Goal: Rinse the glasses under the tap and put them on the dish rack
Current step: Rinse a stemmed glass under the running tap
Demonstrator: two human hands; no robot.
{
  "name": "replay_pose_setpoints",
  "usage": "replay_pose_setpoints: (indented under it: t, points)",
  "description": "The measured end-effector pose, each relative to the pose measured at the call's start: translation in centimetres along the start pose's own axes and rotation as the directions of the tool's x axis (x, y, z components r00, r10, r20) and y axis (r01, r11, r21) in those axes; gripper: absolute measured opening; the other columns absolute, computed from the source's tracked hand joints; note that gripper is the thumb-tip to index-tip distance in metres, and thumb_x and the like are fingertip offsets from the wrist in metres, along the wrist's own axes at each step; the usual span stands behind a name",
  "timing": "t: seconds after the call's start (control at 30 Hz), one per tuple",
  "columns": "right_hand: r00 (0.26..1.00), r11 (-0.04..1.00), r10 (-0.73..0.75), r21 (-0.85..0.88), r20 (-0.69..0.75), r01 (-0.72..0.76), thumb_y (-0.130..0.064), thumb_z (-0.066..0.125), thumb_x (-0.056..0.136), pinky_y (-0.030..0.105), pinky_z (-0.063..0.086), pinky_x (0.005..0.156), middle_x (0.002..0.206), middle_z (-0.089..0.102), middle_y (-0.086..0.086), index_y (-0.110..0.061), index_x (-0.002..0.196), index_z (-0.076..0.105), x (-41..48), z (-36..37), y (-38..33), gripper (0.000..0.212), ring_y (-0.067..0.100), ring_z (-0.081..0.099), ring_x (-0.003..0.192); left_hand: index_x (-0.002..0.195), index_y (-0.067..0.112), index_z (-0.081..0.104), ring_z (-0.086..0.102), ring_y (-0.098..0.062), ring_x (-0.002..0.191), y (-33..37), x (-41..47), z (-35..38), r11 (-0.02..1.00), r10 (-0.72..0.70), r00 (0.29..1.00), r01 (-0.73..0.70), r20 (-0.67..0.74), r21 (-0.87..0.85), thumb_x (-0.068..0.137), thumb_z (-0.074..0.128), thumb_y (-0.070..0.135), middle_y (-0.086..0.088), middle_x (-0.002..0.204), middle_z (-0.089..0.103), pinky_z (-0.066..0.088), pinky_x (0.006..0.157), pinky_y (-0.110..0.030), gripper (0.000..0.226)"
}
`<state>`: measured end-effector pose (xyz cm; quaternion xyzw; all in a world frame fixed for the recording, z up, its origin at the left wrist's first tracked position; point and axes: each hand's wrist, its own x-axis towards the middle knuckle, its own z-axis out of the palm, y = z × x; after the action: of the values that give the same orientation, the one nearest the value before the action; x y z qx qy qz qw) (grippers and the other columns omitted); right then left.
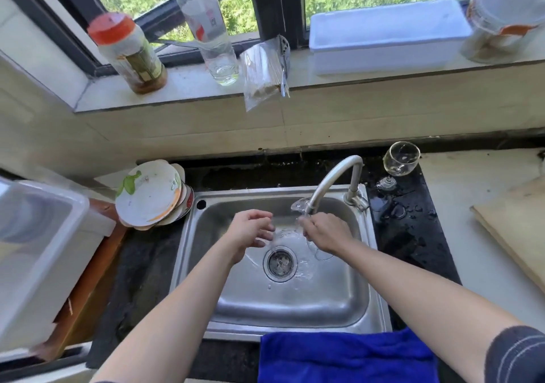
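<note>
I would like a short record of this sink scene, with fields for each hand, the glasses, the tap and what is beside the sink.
right hand: grips a stemmed glass, held tilted under the spout
left hand: open, fingers spread, beside the water
tap: running, water reaches the sink drain
second glass: upright on the wet dark counter, right of the tap
bowls: stacked, leaning, left of the sink
blue cloth: at the sink's front edge
dish rack: cannot tell which item it is
</note>
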<state>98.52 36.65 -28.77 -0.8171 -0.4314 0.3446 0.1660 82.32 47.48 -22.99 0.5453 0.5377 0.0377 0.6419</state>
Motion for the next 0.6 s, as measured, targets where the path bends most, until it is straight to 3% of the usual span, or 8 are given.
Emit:
replay_pose_setpoints:
  t: [0.13, 0.27, 0.37, 0.43, 0.5, 0.6]
  points:
    - [0.994, 0.971, 0.101, 0.214, 0.040, -0.107, -0.040, 0.046, 0.093, 0.039, 0.048, 0.080, 0.087, 0.067, 0.005, -0.015, 0.082, 0.069, 1.0, 0.3, -1.4, 0.036, 0.027, 0.061, 0.085, 0.110, 0.004, 0.059, 0.058, -0.017, 0.057, -2.3, -1.4, -2.1, 0.999, -0.038, 0.998, 0.038, -0.059, 0.013, 0.094, 0.050, 0.003, -0.010, 0.078, 0.064, 0.042, 0.045, -0.021, 0.019]
    - [0.981, 0.888, 0.187, 0.436, -0.049, -0.148, -0.039, 0.060, 0.087, 0.035, 0.050, 0.077, 0.080, 0.069, 0.003, -0.010, 0.081, 0.069, 0.7, 0.8, -2.2, 0.031, 0.022, 0.064, 0.078, 0.108, 0.003, 0.060, 0.058, -0.017, 0.056, -3.2, -0.9, -3.5, 0.997, -0.039, 0.996, 0.044, -0.075, 0.062, 0.093, 0.047, 0.002, -0.011, 0.077, 0.064, 0.041, 0.046, -0.023, 0.020]
    - [0.973, 0.879, 0.224, 0.443, -0.062, -0.174, -0.032, 0.059, 0.085, 0.037, 0.049, 0.071, 0.075, 0.069, 0.009, -0.005, 0.074, 0.068, 0.3, 1.7, -2.0, 0.031, 0.023, 0.063, 0.072, 0.106, 0.003, 0.060, 0.056, -0.016, 0.054, -3.5, 0.3, -4.0, 0.988, -0.020, 0.999, 0.026, -0.034, 0.155, 0.092, 0.045, 0.002, -0.010, 0.075, 0.062, 0.039, 0.044, -0.021, 0.021]
    - [0.962, 0.857, 0.267, 0.470, -0.052, -0.212, -0.024, 0.055, 0.083, 0.044, 0.052, 0.074, 0.074, 0.066, 0.009, -0.008, 0.068, 0.063, -0.2, 2.9, -1.6, 0.023, 0.025, 0.064, 0.076, 0.106, 0.002, 0.059, 0.053, -0.016, 0.054, -3.8, 1.2, -4.4, 0.973, -0.008, 1.000, 0.003, 0.022, 0.233, 0.092, 0.043, 0.002, -0.010, 0.074, 0.060, 0.036, 0.044, -0.020, 0.021]
    - [0.952, 0.835, 0.302, 0.496, -0.050, -0.239, -0.013, 0.055, 0.089, 0.037, 0.050, 0.071, 0.076, 0.060, 0.001, -0.018, 0.073, 0.059, -1.6, 4.1, -1.5, 0.017, 0.022, 0.060, 0.075, 0.104, 0.004, 0.058, 0.052, -0.017, 0.054, -4.3, 2.0, -4.5, 0.947, -0.004, 0.997, -0.021, 0.078, 0.320, 0.091, 0.042, 0.001, -0.011, 0.075, 0.059, 0.034, 0.046, -0.021, 0.020]
    - [0.919, 0.822, 0.367, 0.512, -0.143, -0.249, -0.020, 0.057, 0.094, 0.032, 0.039, 0.067, 0.067, 0.054, -0.007, -0.027, 0.062, 0.056, -4.6, 5.6, -1.4, 0.033, 0.021, 0.054, 0.074, 0.100, 0.007, 0.057, 0.051, -0.018, 0.053, -4.9, 3.1, -3.9, 0.899, 0.007, 0.987, -0.076, 0.159, 0.431, 0.088, 0.041, 0.000, -0.010, 0.074, 0.058, 0.032, 0.045, -0.020, 0.021]
